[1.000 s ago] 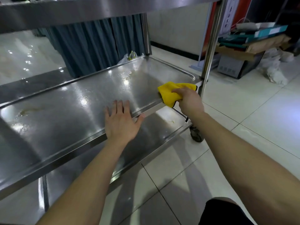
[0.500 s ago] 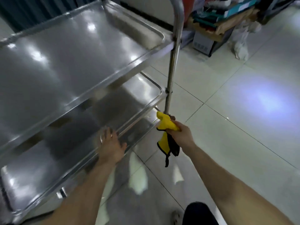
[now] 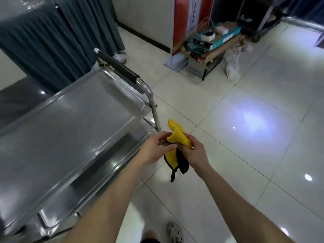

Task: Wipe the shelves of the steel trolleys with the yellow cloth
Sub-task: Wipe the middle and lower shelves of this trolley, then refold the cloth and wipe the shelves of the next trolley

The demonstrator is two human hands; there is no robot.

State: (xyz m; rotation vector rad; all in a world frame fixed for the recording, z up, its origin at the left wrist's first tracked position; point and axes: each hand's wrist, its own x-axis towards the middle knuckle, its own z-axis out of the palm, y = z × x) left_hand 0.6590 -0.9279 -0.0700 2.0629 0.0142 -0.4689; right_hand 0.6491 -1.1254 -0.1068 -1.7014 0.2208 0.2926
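The steel trolley [image 3: 70,120] stands at the left, seen from above: its top shelf, a lower shelf edge [image 3: 108,165] and a black-gripped push handle [image 3: 119,69]. The yellow cloth [image 3: 177,137], with a dark underside and black trim, hangs crumpled over the floor just right of the trolley's corner post. My left hand [image 3: 156,148] and my right hand [image 3: 194,153] both pinch it, one at each side, off the trolley.
Grey-green curtains [image 3: 52,41] hang behind the trolley. A low cart stacked with boxes [image 3: 210,48] and a white bag [image 3: 233,67] stand at the back right. Glossy white floor tiles [image 3: 245,137] spread to the right. My shoe [image 3: 175,232] shows at the bottom.
I have stood up, so the view now looks down on the top shelf. My left hand left the lower shelf and joined my right hand on the cloth, away from the trolley.
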